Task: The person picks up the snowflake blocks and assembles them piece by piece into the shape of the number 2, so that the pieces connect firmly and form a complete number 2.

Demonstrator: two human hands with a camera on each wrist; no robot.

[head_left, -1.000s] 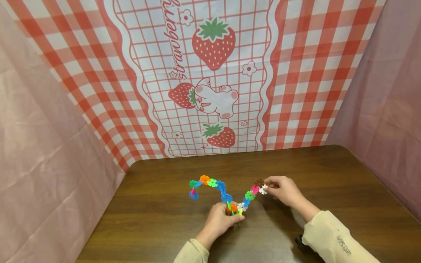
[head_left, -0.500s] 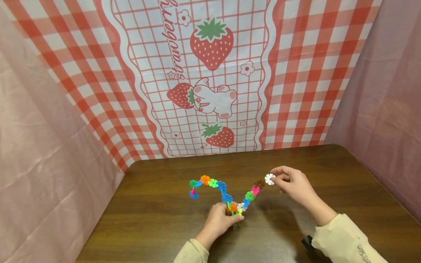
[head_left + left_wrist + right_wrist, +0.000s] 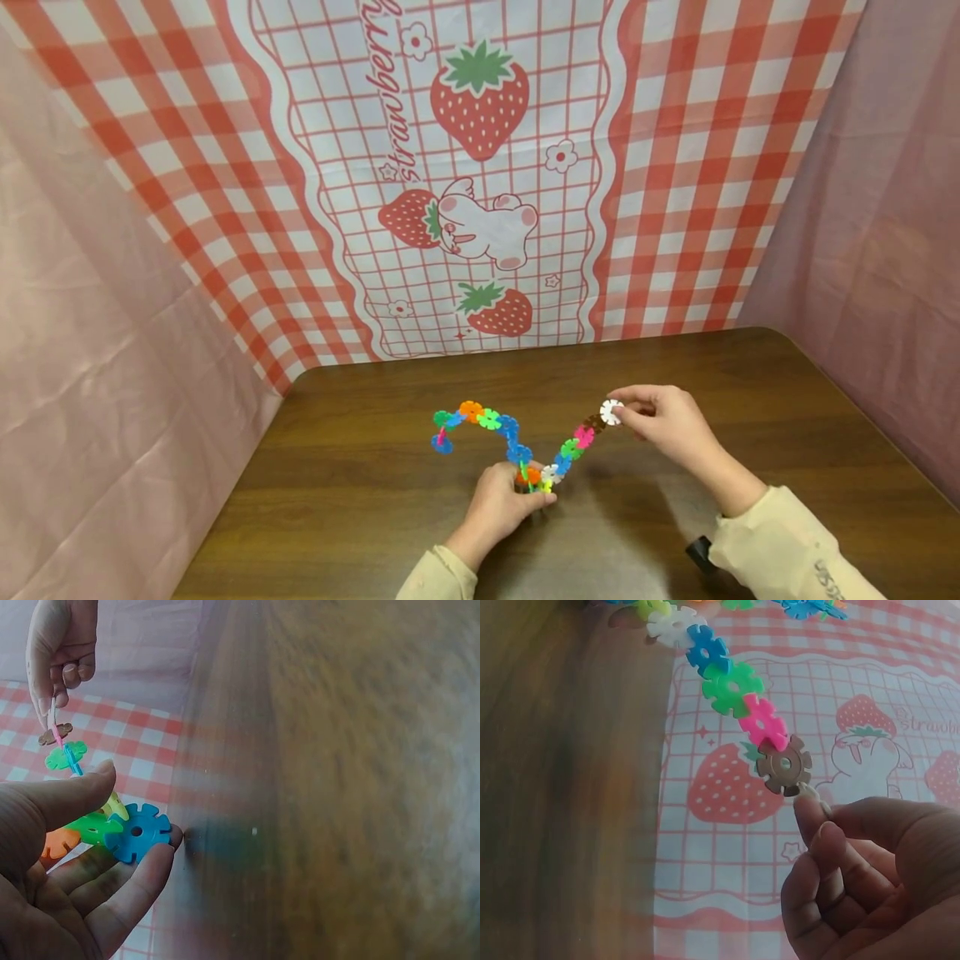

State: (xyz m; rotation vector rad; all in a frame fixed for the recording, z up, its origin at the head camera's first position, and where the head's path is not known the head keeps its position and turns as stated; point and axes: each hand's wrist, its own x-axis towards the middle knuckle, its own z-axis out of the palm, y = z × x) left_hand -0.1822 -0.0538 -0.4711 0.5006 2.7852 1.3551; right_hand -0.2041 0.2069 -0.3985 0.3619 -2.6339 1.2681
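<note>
A chain of colourful slotted snowflake discs is held up above the table in the head view. My left hand [image 3: 498,504] grips it at its low middle, thumb and fingers round an orange disc [image 3: 529,476] and its neighbours. A blue disc [image 3: 139,832] shows by those fingertips in the left wrist view. My right hand [image 3: 667,423] pinches a white disc [image 3: 611,412] at the chain's right end. Its edge meets the brown disc [image 3: 774,774]; whether their slots are joined I cannot tell. The white disc is edge-on in the right wrist view, partly behind the fingers.
The chain's left branch curls round to a blue disc [image 3: 442,445]. Beneath lies a brown wooden table [image 3: 360,517]. A strawberry-print checked cloth [image 3: 480,208] hangs behind it, with pink drapes [image 3: 862,250] at the sides. A black object [image 3: 701,553] sits at the right cuff.
The right hand has carried the white disc from below the brown disc up and outward, turned it face-on, then brought it back left against the brown disc. The left hand stays in place.
</note>
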